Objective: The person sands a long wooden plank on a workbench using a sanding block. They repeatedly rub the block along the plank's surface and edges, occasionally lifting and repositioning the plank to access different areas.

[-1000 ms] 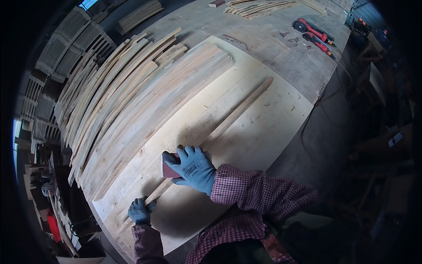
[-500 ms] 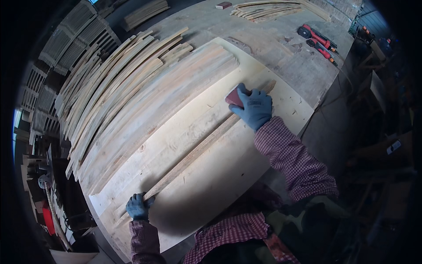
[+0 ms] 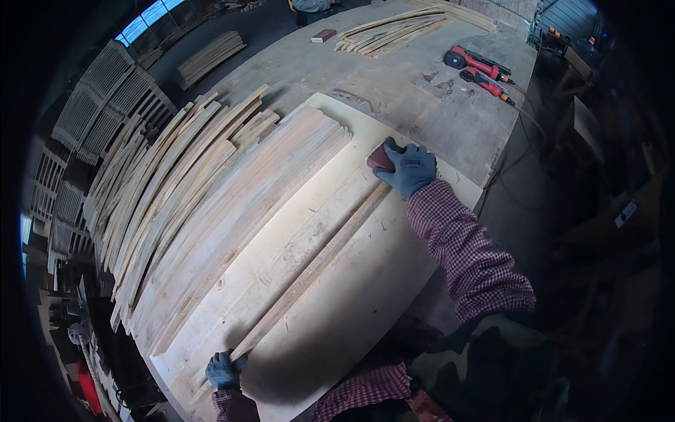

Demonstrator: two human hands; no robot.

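A long, narrow wooden strip (image 3: pixel 309 274) lies slantwise across a pale board (image 3: pixel 351 281) in front of me. My left hand (image 3: pixel 223 370), in a blue-grey glove, is closed around the strip close to its near end. At the far end, my right hand (image 3: pixel 413 169), gloved alike, grips a dark red sanding block (image 3: pixel 380 157). That hand covers the strip's far end, so the contact between block and wood is hidden. Left of the strip, a row of flat strips (image 3: pixel 267 204) lies side by side on the board.
Rough strips (image 3: pixel 176 183) are heaped along the left. Two red power tools (image 3: pixel 478 67) with a hose rest at the table's far right. Another sanding block (image 3: pixel 323 35) and more strips (image 3: pixel 394 32) lie at the back. Beyond the far edge, part of another person (image 3: pixel 313 8) shows.
My view has shifted, bringing part of another person in at the top. The right hand with the sanding block has slid toward the strip's far end, covering it. My left hand keeps its hold.
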